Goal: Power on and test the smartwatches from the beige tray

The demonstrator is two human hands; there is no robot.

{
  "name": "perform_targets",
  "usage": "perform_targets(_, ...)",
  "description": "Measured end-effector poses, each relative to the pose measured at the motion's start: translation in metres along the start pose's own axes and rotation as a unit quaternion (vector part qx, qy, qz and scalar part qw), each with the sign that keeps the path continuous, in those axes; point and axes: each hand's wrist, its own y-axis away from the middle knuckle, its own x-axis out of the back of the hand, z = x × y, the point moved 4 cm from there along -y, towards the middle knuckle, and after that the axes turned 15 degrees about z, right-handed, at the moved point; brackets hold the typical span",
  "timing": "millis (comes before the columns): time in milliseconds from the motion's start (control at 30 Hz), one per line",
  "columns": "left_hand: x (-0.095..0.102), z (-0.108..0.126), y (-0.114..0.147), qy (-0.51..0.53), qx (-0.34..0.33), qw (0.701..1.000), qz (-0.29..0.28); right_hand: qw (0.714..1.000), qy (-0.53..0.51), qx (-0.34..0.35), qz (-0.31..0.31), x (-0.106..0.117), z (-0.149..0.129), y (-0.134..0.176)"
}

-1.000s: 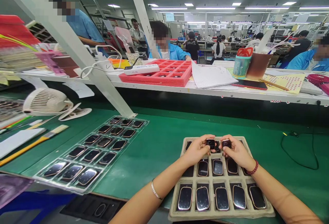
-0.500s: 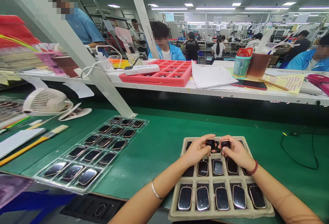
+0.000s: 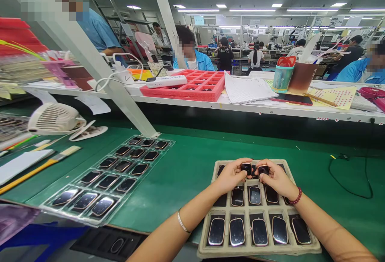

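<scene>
In the head view, with the clock centred on its middle, both hands are seen at 4 o'clock, held above the far row of the tray [image 3: 258,251]. The left watch [image 3: 246,168] is gripped by the left hand [image 3: 231,176], the fingers curled closed about the case and the thumb pressed to its lower side. The right watch [image 3: 264,170] is gripped the same way by the right hand [image 3: 277,180]. Both screens are turned toward the wearer, and a narrow gap is left between the watches. Whether the tray is touched by the hands cannot be told.

The tray is set at 5 o'clock, its left and right edges crossed by the forearms; more watches are lodged in its pockets. At 8 o'clock, the plastic tray [image 3: 68,215] is laid with its near edge by the table's near edge, and its far edge is bordered by the foot of a post [image 3: 129,105]. Between the two trays, a wide stretch of green table [image 3: 183,169] is left for moving. Beyond the tray's far edge, a strip of table is bounded by the shelf [image 3: 210,106]. Toward 3 o'clock, a cable [image 3: 350,191] is looped well apart from the tray.
</scene>
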Motion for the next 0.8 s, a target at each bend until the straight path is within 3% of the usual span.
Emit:
perform_targets(233, 0.0031, -0.0023, -0.0006, -0.016, -0.015, 1.000, 0.002, 0.999, -0.001, -0.039, -0.001, 0.0010, 0.0017, 0.0007)
perform_targets(533, 0.0034, 0.0011, 0.0006, -0.034, -0.015, 0.999, 0.005, 0.999, -0.004, -0.042, -0.012, -0.0005, -0.0021, 0.0018)
perform_targets(800, 0.0013, 0.0013, 0.0014, -0.022, -0.020, 1.000, -0.002, 0.999, 0.035, 0.019, -0.009, 0.0004, 0.0010, 0.0004)
